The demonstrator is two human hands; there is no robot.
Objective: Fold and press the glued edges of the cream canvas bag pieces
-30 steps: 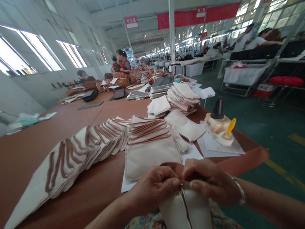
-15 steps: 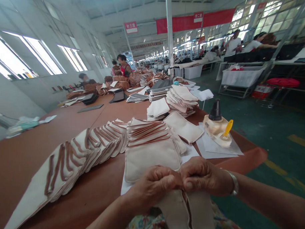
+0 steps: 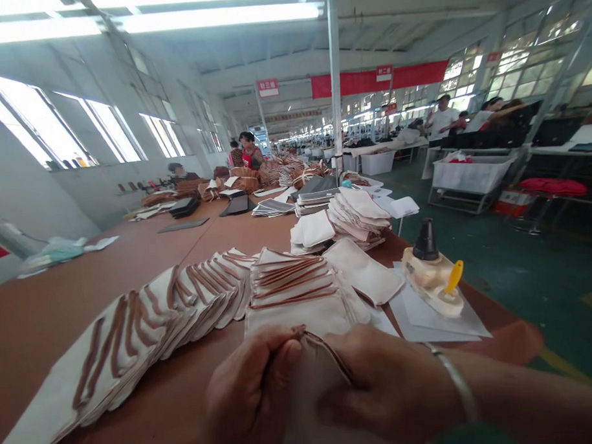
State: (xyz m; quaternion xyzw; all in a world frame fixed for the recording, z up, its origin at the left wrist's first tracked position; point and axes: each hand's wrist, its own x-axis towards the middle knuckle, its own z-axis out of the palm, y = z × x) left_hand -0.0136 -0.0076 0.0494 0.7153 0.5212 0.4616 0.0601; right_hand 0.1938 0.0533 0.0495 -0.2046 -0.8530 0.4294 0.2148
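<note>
Between my hands is a cream fabric piece [image 3: 311, 404] with a brown-edged seam. My left hand [image 3: 251, 382] pinches its upper corner between thumb and fingers. Bent around its right side, my right hand [image 3: 392, 381] grips the piece just below the brown edge; its fingertips are partly hidden and a little blurred. A silver bangle [image 3: 455, 383] circles the right wrist. Just beyond my hands lies an overlapping stack of cream pieces with brown strips [image 3: 294, 280]. A longer fanned row of similar pieces [image 3: 141, 333] stretches to the left.
A brown-topped table [image 3: 173, 399] carries the stacks. At right, a black cone [image 3: 426, 239] and a yellow-handled brush [image 3: 454, 277] stand on a pale base over white sheets. More cream pieces [image 3: 357, 211] are piled farther back. Co-workers [image 3: 250, 152] are in the distance.
The cream piece has been raised and turned, its brown edge now facing up. My left hand has shifted left to its corner; my right hand has slid apart from the left, along the edge.
</note>
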